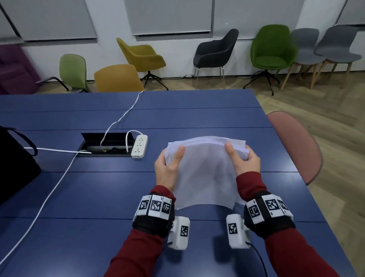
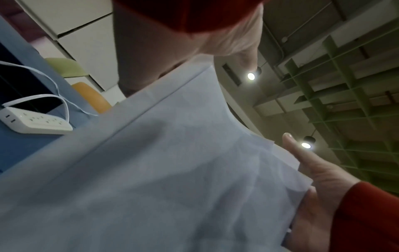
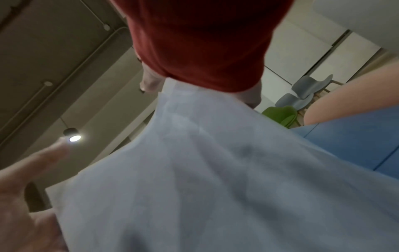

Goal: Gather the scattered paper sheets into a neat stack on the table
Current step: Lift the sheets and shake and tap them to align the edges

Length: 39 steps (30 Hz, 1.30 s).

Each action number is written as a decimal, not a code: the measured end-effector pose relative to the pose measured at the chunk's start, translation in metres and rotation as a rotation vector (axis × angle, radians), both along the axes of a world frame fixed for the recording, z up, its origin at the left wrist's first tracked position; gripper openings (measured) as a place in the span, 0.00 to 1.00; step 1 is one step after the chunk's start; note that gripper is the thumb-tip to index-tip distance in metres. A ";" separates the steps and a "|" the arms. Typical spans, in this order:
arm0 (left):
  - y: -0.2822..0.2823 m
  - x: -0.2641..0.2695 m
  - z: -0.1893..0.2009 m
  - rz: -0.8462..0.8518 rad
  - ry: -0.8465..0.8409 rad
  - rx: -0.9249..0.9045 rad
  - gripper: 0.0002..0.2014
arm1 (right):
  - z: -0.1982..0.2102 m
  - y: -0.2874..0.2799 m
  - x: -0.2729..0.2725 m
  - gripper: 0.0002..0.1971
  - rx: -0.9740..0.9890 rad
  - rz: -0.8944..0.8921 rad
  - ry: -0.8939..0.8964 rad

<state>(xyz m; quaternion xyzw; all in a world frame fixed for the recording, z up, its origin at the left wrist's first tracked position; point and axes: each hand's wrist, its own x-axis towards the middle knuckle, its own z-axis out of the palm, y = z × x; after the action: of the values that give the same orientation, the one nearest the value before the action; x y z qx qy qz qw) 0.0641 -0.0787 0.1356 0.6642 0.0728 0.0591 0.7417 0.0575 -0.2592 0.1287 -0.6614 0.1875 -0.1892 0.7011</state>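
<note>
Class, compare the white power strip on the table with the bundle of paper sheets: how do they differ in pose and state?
1. The power strip lies flat on the blue table; the paper sheets are raised and tilted.
2. No hand touches the power strip; the left hand and right hand hold the paper sheets at both sides.
3. The power strip is rigid and straight; the paper sheets bow.
Both are white.
</note>
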 end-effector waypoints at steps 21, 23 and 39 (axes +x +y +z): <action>0.038 0.014 0.014 -0.361 -0.023 0.104 0.26 | -0.003 -0.004 -0.003 0.15 -0.052 -0.086 -0.158; 0.038 0.015 0.016 -0.351 -0.030 0.097 0.27 | -0.002 -0.003 -0.001 0.18 -0.051 -0.069 -0.168; 0.030 0.023 0.011 -0.206 -0.022 -0.053 0.26 | -0.011 -0.014 -0.007 0.20 -0.106 0.166 -0.120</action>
<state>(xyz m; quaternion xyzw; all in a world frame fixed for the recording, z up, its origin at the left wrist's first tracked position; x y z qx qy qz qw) 0.0868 -0.0491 0.1465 0.6475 -0.0026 -0.0120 0.7620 0.0504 -0.2729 0.1173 -0.6981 0.0793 -0.1793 0.6886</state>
